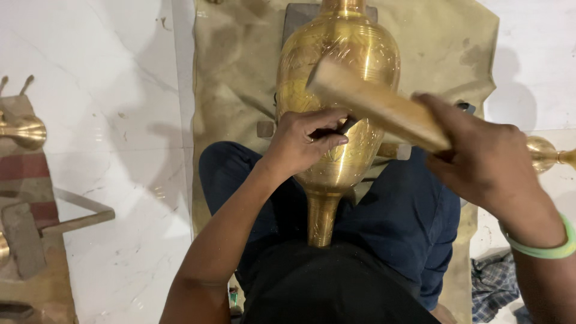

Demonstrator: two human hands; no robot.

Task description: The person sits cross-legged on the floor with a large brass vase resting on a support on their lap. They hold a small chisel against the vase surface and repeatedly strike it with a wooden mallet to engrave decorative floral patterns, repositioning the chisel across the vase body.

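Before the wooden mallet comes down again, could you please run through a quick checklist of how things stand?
1. Brass vase lies across the lap on the tan cloth: ok.
2. Left hand pinches a small dark chisel against the vase: ok.
3. Right hand grips the wooden mallet: ok.
4. Mallet head raised above the chisel: ok.
5. Chisel tip on the engraved line: cannot tell.

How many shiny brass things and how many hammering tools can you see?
Brass things: 3, the big engraved brass vase, a brass piece at left, a brass piece at right
Wooden mallets: 1
Chisels: 1
Total: 5
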